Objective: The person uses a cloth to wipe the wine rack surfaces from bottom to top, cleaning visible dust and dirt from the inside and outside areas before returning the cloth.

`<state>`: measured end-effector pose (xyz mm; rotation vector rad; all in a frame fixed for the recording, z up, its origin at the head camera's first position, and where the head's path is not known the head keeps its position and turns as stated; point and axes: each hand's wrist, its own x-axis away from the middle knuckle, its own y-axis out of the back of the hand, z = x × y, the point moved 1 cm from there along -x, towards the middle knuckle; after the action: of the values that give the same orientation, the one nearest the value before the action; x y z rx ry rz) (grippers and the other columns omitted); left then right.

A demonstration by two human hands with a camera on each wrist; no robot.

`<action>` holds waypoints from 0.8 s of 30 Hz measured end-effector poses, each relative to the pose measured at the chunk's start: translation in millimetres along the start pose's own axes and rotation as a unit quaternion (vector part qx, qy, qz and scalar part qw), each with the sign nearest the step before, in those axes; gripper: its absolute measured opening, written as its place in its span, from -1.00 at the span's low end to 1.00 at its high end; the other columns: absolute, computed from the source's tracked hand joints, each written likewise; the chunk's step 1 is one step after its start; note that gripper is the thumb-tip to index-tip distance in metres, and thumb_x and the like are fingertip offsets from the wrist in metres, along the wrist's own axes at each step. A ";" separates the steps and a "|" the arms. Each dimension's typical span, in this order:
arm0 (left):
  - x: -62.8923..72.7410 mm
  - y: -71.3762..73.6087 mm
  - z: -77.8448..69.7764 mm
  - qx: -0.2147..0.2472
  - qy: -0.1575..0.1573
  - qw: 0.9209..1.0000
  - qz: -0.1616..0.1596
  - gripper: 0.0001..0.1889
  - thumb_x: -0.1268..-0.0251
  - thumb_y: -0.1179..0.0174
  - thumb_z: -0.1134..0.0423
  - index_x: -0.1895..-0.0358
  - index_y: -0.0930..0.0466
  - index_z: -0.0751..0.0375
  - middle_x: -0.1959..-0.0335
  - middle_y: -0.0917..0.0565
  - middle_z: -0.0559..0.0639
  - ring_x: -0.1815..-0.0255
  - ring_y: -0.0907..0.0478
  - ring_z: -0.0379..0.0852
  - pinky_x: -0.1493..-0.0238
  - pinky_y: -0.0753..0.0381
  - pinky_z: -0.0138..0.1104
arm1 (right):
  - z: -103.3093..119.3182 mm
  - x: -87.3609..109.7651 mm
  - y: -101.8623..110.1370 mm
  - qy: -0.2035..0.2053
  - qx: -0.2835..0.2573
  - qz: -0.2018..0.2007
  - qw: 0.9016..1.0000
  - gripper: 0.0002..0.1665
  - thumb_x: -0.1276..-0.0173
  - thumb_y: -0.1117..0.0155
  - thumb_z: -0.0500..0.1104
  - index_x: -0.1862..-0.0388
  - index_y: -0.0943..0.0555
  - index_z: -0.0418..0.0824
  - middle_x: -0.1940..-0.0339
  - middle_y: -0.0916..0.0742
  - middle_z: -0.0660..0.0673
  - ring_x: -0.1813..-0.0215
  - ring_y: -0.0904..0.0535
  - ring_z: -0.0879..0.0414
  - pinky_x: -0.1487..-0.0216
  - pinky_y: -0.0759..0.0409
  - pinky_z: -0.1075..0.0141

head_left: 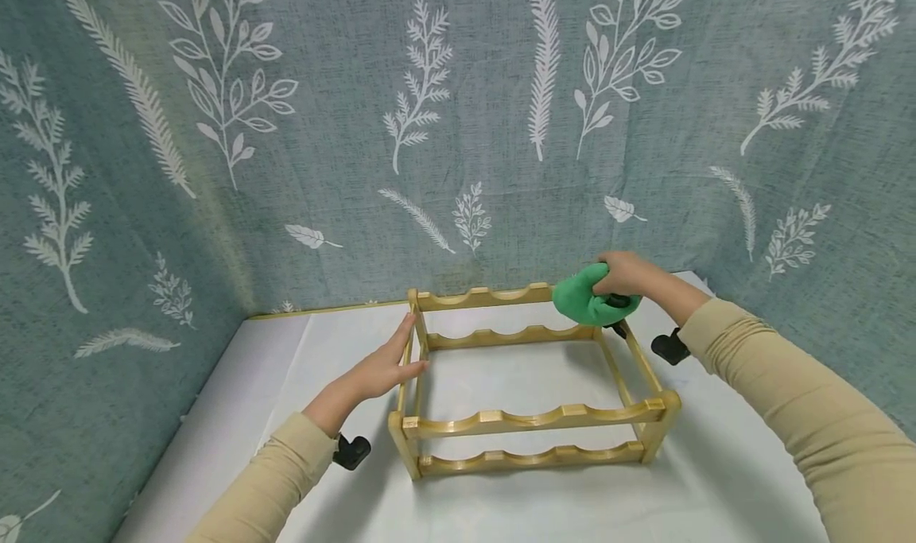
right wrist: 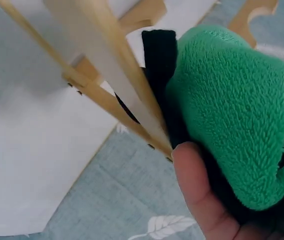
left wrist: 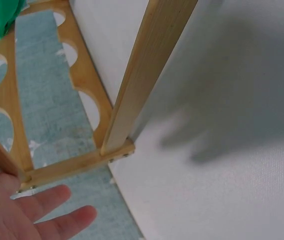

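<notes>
A light wooden rack (head_left: 525,423) with scalloped rails stands on the white surface. At its left side, my left hand (head_left: 382,368) rests by the upper side rail with fingers straight and the thumb spread; the left wrist view shows these fingers (left wrist: 47,202) beside the wood. My right hand (head_left: 626,277) grips a fluffy green cleaning cloth (right wrist: 236,110) with black strap-like parts. That cloth lies against the rack's upper right side rail near the back corner. The fingers behind it are partly hidden.
White sheeting (head_left: 293,368) covers the work surface. Behind and at both sides hangs a blue-green curtain (head_left: 343,169) with white leaf prints. Black wrist cameras (head_left: 351,452) sit under both forearms.
</notes>
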<state>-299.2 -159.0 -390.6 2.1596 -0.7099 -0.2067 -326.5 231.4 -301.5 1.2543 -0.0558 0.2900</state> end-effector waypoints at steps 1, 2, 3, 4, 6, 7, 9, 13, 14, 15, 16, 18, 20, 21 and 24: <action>0.1 0.0 0.1 -0.002 -0.001 1.000 0.000 -0.06 -0.31 0.03 -0.13 -0.44 0.51 0.14 -0.46 0.43 0.16 -0.46 0.37 0.14 -0.36 0.14 0.09 | -1.1 1.1 0.8 0.000 -0.003 0.002 1.000 -0.37 -0.19 -0.11 -0.17 -0.19 -0.31 -0.50 0.00 -0.51 -0.44 0.24 -0.40 -0.12 0.35 -0.37 0.13; 0.0 0.0 0.0 -0.001 -0.002 1.000 0.000 -0.06 -0.31 0.03 -0.13 -0.44 0.51 0.14 -0.46 0.43 0.17 -0.46 0.37 0.14 -0.36 0.14 0.10 | -1.3 1.9 1.2 -0.001 -0.003 0.003 1.000 -0.36 -0.20 -0.11 -0.16 -0.20 -0.30 -0.50 -0.02 -0.50 -0.45 0.23 -0.41 -0.13 0.34 -0.38 0.13; -0.1 -0.2 0.0 -0.001 -0.002 1.000 0.000 -0.06 -0.31 0.03 -0.13 -0.44 0.51 0.14 -0.46 0.43 0.16 -0.46 0.37 0.14 -0.36 0.14 0.10 | -1.3 2.5 1.3 -0.001 -0.004 0.005 1.000 -0.35 -0.20 -0.11 -0.16 -0.21 -0.29 -0.50 -0.03 -0.50 -0.45 0.22 -0.41 -0.14 0.34 -0.39 0.13; -0.3 -0.3 -0.1 0.000 -0.002 1.000 0.000 -0.06 -0.31 0.03 -0.13 -0.44 0.51 0.13 -0.46 0.44 0.15 -0.46 0.38 0.14 -0.36 0.15 0.09 | -1.0 2.8 1.2 -0.002 -0.004 0.004 1.000 -0.33 -0.19 -0.11 -0.15 -0.22 -0.29 -0.49 -0.04 -0.49 -0.46 0.21 -0.41 -0.15 0.34 -0.39 0.12; -0.6 -0.5 -0.6 0.001 -0.001 1.000 0.001 -0.06 -0.31 0.02 -0.13 -0.44 0.51 0.13 -0.46 0.44 0.14 -0.46 0.38 0.13 -0.36 0.15 0.09 | -1.0 3.6 1.5 -0.003 -0.008 0.003 1.000 -0.31 -0.20 -0.12 -0.14 -0.25 -0.26 -0.49 -0.07 -0.48 -0.46 0.18 -0.42 -0.17 0.31 -0.40 0.10; -0.5 -0.4 -1.2 -0.001 0.001 1.000 0.000 -0.06 -0.30 0.02 -0.14 -0.45 0.51 0.12 -0.46 0.43 0.13 -0.46 0.37 0.13 -0.36 0.14 0.08 | -1.8 4.1 1.9 -0.002 -0.015 0.003 1.000 -0.29 -0.21 -0.12 -0.12 -0.26 -0.24 -0.49 -0.07 -0.47 -0.47 0.16 -0.42 -0.17 0.30 -0.41 0.10; 0.3 0.8 -2.8 -0.023 0.006 1.000 -0.005 -0.06 -0.29 0.03 -0.16 -0.45 0.46 0.13 -0.47 0.36 0.15 -0.46 0.27 0.15 -0.36 0.08 0.08 | -4.1 6.7 4.2 -0.001 -0.039 0.001 0.999 -0.27 -0.23 -0.13 -0.09 -0.27 -0.22 -0.49 -0.08 -0.46 -0.47 0.12 -0.43 -0.20 0.27 -0.43 0.09; 8.5 9.0 -17.5 -0.130 0.008 0.990 -0.049 -0.17 -0.29 0.01 -0.16 -0.45 0.11 0.23 -0.41 -0.10 0.23 -0.36 -0.12 0.23 -0.26 -0.16 0.08 | -11.3 22.4 16.3 0.012 -0.080 -0.036 0.996 -0.34 -0.26 -0.15 -0.02 -0.18 -0.30 -0.44 0.10 -0.50 -0.40 0.18 -0.43 -0.18 0.31 -0.41 0.11; 12.0 11.6 -22.8 -0.155 0.006 0.986 -0.064 -0.22 -0.29 0.00 -0.14 -0.42 0.00 0.26 -0.36 -0.21 0.25 -0.32 -0.20 0.24 -0.24 -0.22 0.07 | -12.9 29.0 20.0 0.015 -0.091 -0.050 0.994 -0.37 -0.27 -0.15 -0.01 -0.15 -0.31 -0.42 0.15 -0.50 -0.36 0.21 -0.42 -0.15 0.33 -0.39 0.12; 16.3 14.2 -29.2 -0.178 0.005 0.981 -0.079 -0.28 -0.30 -0.02 -0.10 -0.38 -0.12 0.28 -0.30 -0.31 0.25 -0.27 -0.28 0.24 -0.21 -0.27 0.05 | -15.0 36.1 23.8 0.019 -0.100 -0.064 0.993 -0.40 -0.27 -0.15 0.01 -0.11 -0.32 -0.40 0.21 -0.50 -0.32 0.26 -0.40 -0.12 0.36 -0.37 0.13; 21.0 16.3 -35.9 -0.195 0.005 0.976 -0.093 -0.35 -0.30 -0.03 -0.07 -0.33 -0.23 0.29 -0.25 -0.38 0.25 -0.24 -0.32 0.23 -0.19 -0.30 0.04 | -17.0 44.1 27.4 0.023 -0.108 -0.078 0.991 -0.40 -0.28 -0.15 0.02 -0.10 -0.32 -0.39 0.25 -0.49 -0.30 0.28 -0.39 -0.10 0.38 -0.35 0.14; 30.7 17.5 -49.3 -0.206 0.003 0.971 -0.121 -0.46 -0.30 -0.06 0.00 -0.22 -0.39 0.30 -0.19 -0.45 0.23 -0.16 -0.42 0.18 -0.13 -0.38 -0.01 | -21.9 60.2 33.4 0.025 -0.125 -0.097 0.987 -0.35 -0.29 -0.14 0.06 -0.16 -0.28 -0.36 0.22 -0.48 -0.30 0.28 -0.38 -0.08 0.38 -0.35 0.15; 40.7 14.1 -63.6 -0.210 0.007 0.965 -0.155 -0.56 -0.27 -0.11 0.07 -0.11 -0.49 0.28 -0.05 -0.56 0.20 0.05 -0.55 0.12 0.02 -0.48 -0.05 | -29.1 74.6 37.7 0.017 -0.139 -0.113 0.984 -0.27 -0.30 -0.11 0.12 -0.24 -0.23 -0.35 0.13 -0.48 -0.33 0.23 -0.41 -0.11 0.37 -0.38 0.15; 45.7 10.6 -71.1 -0.211 0.008 0.962 -0.172 -0.60 -0.25 -0.13 0.09 -0.05 -0.53 0.28 0.01 -0.60 0.18 0.13 -0.58 0.10 0.08 -0.51 -0.06 | -33.4 81.0 39.3 0.013 -0.147 -0.117 0.982 -0.23 -0.30 -0.10 0.13 -0.27 -0.19 -0.35 0.06 -0.46 -0.37 0.19 -0.41 -0.15 0.35 -0.38 0.13; 58.6 -6.7 -92.5 -0.206 -0.008 0.955 -0.215 -0.68 -0.19 -0.18 0.17 0.04 -0.58 0.26 0.17 -0.67 0.11 0.30 -0.60 0.04 0.24 -0.55 -0.11 | -47.3 96.5 39.4 -0.007 -0.166 -0.136 0.977 -0.14 -0.31 -0.06 0.19 -0.34 -0.11 -0.35 -0.13 -0.38 -0.43 0.03 -0.37 -0.26 0.27 -0.41 0.07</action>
<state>-213.1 -126.2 -331.0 1.8787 -0.1692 -0.5505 -248.9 304.9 -260.6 0.9169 0.0527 0.0309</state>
